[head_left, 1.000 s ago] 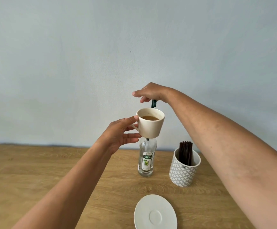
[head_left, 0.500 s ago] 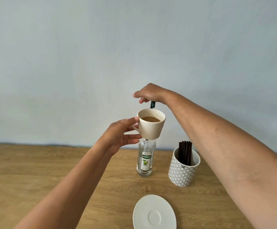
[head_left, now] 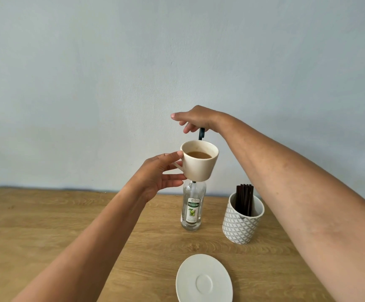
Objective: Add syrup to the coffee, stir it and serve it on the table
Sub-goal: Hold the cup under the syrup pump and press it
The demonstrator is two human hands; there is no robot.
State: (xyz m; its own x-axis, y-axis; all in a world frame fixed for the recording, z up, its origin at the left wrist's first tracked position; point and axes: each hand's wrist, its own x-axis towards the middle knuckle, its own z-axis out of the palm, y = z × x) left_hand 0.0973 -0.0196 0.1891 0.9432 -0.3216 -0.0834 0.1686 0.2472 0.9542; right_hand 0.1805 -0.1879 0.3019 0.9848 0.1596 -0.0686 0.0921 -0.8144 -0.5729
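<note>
My left hand holds a cream cup by its handle, raised in the air with brown coffee inside. Directly behind and below the cup stands a clear syrup bottle with a green and white label; its neck is hidden by the cup. My right hand rests on the bottle's dark pump top, fingers partly spread, just above the cup's far rim.
A white saucer lies near the front edge of the wooden table. A patterned white holder with several dark stir sticks stands right of the bottle. A pale wall is behind.
The cup has dropped slightly and stays under the pump. My right hand remains on the pump top, its fingers a little more spread.
</note>
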